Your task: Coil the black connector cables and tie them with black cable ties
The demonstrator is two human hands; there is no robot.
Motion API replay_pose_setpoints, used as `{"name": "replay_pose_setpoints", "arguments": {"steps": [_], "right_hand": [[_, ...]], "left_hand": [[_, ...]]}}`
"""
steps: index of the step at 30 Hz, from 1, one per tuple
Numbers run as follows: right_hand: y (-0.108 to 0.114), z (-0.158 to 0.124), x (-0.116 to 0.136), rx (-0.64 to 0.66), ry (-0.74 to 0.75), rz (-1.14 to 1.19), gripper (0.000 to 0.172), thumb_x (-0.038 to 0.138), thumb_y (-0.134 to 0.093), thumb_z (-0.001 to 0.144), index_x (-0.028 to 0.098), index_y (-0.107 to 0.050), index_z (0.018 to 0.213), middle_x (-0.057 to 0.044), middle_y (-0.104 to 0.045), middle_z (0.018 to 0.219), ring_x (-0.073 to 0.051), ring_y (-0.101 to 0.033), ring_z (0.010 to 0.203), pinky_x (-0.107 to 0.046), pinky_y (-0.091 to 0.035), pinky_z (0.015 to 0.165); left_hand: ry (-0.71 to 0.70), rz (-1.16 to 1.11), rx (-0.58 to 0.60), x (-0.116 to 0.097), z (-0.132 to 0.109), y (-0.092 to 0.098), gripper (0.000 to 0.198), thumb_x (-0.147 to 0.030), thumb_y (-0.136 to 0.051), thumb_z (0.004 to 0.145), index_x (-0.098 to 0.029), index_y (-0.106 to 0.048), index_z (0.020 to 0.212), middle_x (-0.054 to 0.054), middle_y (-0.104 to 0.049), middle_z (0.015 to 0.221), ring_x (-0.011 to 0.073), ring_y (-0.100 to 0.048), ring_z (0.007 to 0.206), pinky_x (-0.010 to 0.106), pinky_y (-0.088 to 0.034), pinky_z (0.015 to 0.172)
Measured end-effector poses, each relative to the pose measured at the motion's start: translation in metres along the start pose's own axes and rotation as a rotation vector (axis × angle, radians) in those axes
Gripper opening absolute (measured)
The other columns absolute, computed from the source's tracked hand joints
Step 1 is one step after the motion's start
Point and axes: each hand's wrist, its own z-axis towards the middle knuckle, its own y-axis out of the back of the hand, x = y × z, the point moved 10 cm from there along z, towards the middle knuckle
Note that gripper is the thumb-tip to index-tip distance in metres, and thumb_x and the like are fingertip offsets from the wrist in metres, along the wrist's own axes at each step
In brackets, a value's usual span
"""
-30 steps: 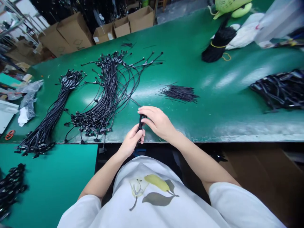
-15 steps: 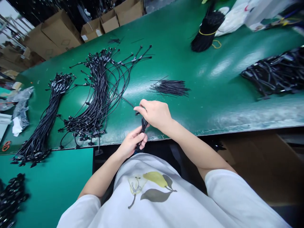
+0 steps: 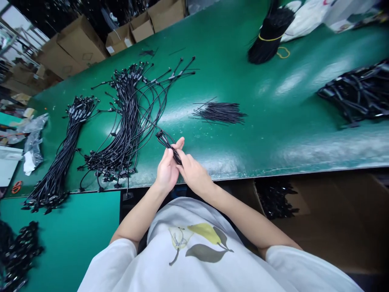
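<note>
A coiled black cable (image 3: 164, 140) lies between my two hands, its looped end with a connector pointing away to the upper left. My left hand (image 3: 167, 170) is closed around it from the left side. From the right, the fingers of my right hand (image 3: 191, 168) press on the same coil. Beyond my hands is a small pile of black twist ties (image 3: 221, 112). To the left lies a large bunch of loose black cables (image 3: 129, 109) with connectors at both ends, and farther left a second, straighter cable bunch (image 3: 65, 150).
Black strands tied with a yellow band (image 3: 270, 36) stand at the back right. Bundled black cables (image 3: 358, 91) lie at the right. Cardboard boxes (image 3: 82, 44) line the far edge. Orange-handled scissors (image 3: 17, 186) and plastic bags (image 3: 33, 134) are at the left. Below right, a box (image 3: 328, 219) holds black pieces.
The coil has turned from upright, with its looped end now pointing up and left. My right hand has moved down beside my left hand onto the coil. The view has shifted slightly.
</note>
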Motion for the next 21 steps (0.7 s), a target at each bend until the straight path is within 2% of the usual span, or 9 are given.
{"name": "replay_pose_setpoints", "arguments": {"steps": [2,4,7,10,13,16,19,21], "right_hand": [[0.003,0.000,-0.004,0.001,0.024,-0.111,0.046,0.032,-0.028,0.101,0.009,-0.039,0.140,-0.012,-0.060,0.093,-0.021,-0.059,0.078,-0.033,-0.050,0.069],[0.008,-0.003,-0.006,-0.026,0.078,-0.204,0.043,0.030,-0.029,0.101,0.010,-0.045,0.135,-0.011,-0.060,0.089,-0.020,-0.057,0.075,-0.032,-0.047,0.067],[0.010,-0.014,-0.009,-0.047,0.148,-0.286,0.041,0.027,-0.031,0.101,0.009,-0.046,0.134,-0.009,-0.059,0.084,-0.020,-0.055,0.071,-0.033,-0.042,0.065],[0.009,-0.020,-0.013,-0.041,0.127,-0.303,0.040,0.026,-0.033,0.101,0.008,-0.044,0.136,-0.011,-0.061,0.089,-0.021,-0.055,0.075,-0.034,-0.041,0.066],[0.009,-0.014,-0.015,-0.041,0.043,-0.321,0.041,0.031,-0.038,0.100,0.008,-0.045,0.133,-0.014,-0.062,0.098,-0.023,-0.057,0.081,-0.035,-0.041,0.069],[0.006,-0.002,-0.020,-0.009,-0.030,-0.296,0.037,0.034,-0.033,0.101,0.008,-0.053,0.119,-0.012,-0.063,0.088,-0.021,-0.058,0.074,-0.033,-0.039,0.064],[0.005,0.006,-0.025,0.020,-0.032,-0.256,0.038,0.031,-0.026,0.103,0.011,-0.057,0.103,-0.009,-0.062,0.080,-0.018,-0.058,0.069,-0.031,-0.037,0.059],[0.007,0.007,-0.025,0.008,0.001,-0.257,0.037,0.031,-0.026,0.103,0.011,-0.057,0.106,-0.009,-0.063,0.081,-0.018,-0.060,0.071,-0.031,-0.038,0.060]], "left_hand": [[0.031,0.002,-0.023,-0.001,0.003,0.001,0.029,-0.036,-0.044,0.097,-0.015,-0.064,0.100,0.012,-0.065,0.124,0.0224,-0.057,0.124,0.039,-0.035,0.111],[0.037,0.003,-0.080,-0.005,0.009,0.007,0.029,-0.040,-0.048,0.095,-0.015,-0.061,0.103,0.012,-0.068,0.116,0.0221,-0.063,0.114,0.040,-0.039,0.107],[-0.044,0.029,-0.155,-0.017,0.018,0.019,0.026,-0.041,-0.056,0.092,-0.019,-0.057,0.106,0.008,-0.070,0.106,0.0175,-0.068,0.102,0.038,-0.044,0.103],[-0.107,0.079,-0.181,-0.022,0.022,0.023,0.027,-0.045,-0.057,0.090,-0.020,-0.059,0.098,0.005,-0.069,0.098,0.0158,-0.068,0.097,0.038,-0.046,0.100],[-0.085,0.108,-0.162,-0.012,0.021,0.017,0.027,-0.044,-0.058,0.088,-0.018,-0.059,0.090,0.005,-0.069,0.093,0.0171,-0.068,0.097,0.038,-0.046,0.100],[-0.054,0.148,-0.122,0.000,0.015,0.007,0.024,-0.040,-0.059,0.088,-0.017,-0.061,0.090,0.008,-0.071,0.102,0.0212,-0.067,0.105,0.038,-0.046,0.099],[-0.091,0.243,-0.085,0.003,0.007,0.000,0.028,-0.043,-0.057,0.089,-0.016,-0.062,0.091,0.011,-0.072,0.107,0.0241,-0.066,0.109,0.040,-0.045,0.098],[-0.152,0.330,-0.077,0.003,0.002,-0.004,0.030,-0.045,-0.056,0.090,-0.016,-0.063,0.093,0.012,-0.072,0.109,0.0238,-0.065,0.110,0.040,-0.044,0.100]]}}
